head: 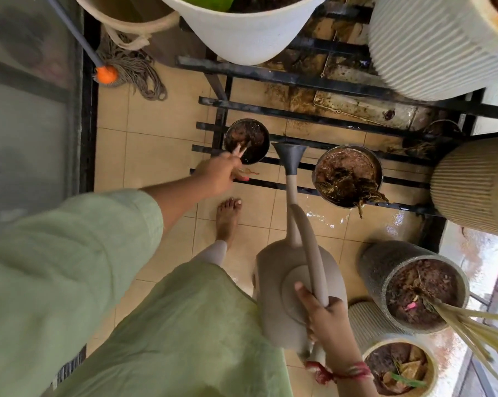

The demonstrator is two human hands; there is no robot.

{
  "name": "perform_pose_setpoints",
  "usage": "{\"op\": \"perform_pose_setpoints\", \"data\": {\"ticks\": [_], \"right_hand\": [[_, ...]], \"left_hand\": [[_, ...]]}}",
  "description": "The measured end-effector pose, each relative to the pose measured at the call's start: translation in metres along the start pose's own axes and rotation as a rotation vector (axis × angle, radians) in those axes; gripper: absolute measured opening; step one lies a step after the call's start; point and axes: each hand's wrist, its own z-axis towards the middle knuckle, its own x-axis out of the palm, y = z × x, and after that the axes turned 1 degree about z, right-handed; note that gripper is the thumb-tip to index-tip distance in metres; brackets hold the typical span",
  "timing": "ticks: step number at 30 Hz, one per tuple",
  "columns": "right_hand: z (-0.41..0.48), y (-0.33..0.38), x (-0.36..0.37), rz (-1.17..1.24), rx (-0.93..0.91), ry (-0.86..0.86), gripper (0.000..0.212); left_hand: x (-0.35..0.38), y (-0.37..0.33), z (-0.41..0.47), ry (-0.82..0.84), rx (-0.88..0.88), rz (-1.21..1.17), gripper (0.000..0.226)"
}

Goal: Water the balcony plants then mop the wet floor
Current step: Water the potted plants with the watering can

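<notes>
Near right, the right hand (pixel 330 325) grips the can (pixel 270 310) by its handle, with the spout pointing far and ending between two pots on the rack (pixel 270 77). The left hand (pixel 219 174) is released, fingers straight, tips at the soil of the left pot (pixel 247 140). The mop (pixel 127 70) lies far left, well apart from both hands.

No lettering, label, brand mark or number can be read anywhere, neither on the plain beige watering can (pixel 276 299) at lower centre, nor on the ribbed pots (pixel 431 44) along the right, nor on the mop (pixel 107 74) at upper left.
</notes>
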Motion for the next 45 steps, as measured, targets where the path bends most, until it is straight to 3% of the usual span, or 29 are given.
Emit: {"op": "perform_pose_setpoints", "data": {"ticks": [3, 5, 12, 19, 22, 25, 28, 31, 34, 40, 45], "right_hand": [[0.000, 0.004, 0.000, -0.031, -0.037, 0.019, 0.049], [0.001, 0.010, 0.003, -0.091, -0.087, 0.030, 0.048], [0.007, 0.036, 0.022, -0.303, -0.230, 0.002, 0.042], [0.001, 0.043, 0.024, -0.342, -0.219, 0.025, 0.038], [0.000, 0.035, 0.021, -0.356, -0.212, 0.039, 0.039], [-0.002, 0.019, 0.013, -0.314, -0.217, 0.049, 0.044], [-0.005, 0.002, 0.004, -0.283, -0.233, 0.059, 0.047], [-0.010, -0.014, -0.003, -0.279, -0.242, 0.063, 0.050], [-0.015, -0.025, -0.010, -0.276, -0.246, 0.021, 0.048], [-0.026, -0.041, -0.023, -0.289, -0.280, -0.033, 0.034], [-0.037, -0.068, -0.019, -0.212, -0.291, -0.097, 0.024]], "left_hand": [[0.035, -0.024, -0.024, 0.117, 0.012, -0.018, 0.073], [0.051, -0.038, -0.023, 0.093, -0.011, -0.011, 0.080], [0.044, -0.055, -0.011, 0.110, -0.094, -0.017, 0.084], [0.041, -0.040, -0.010, 0.187, -0.065, 0.066, 0.087], [0.043, -0.030, -0.013, 0.187, 0.050, -0.003, 0.087], [0.052, -0.027, -0.020, 0.116, 0.107, -0.240, 0.085], [0.061, -0.041, -0.026, 0.077, -0.098, -0.686, 0.066], [0.063, -0.058, -0.036, 0.097, -0.183, -0.956, 0.049], [0.052, -0.068, -0.049, 0.114, -0.197, -0.963, 0.039], [0.020, -0.089, -0.072, 0.155, -0.115, -0.954, 0.040], [0.005, -0.108, -0.094, 0.185, 0.036, -0.883, 0.034]]}}
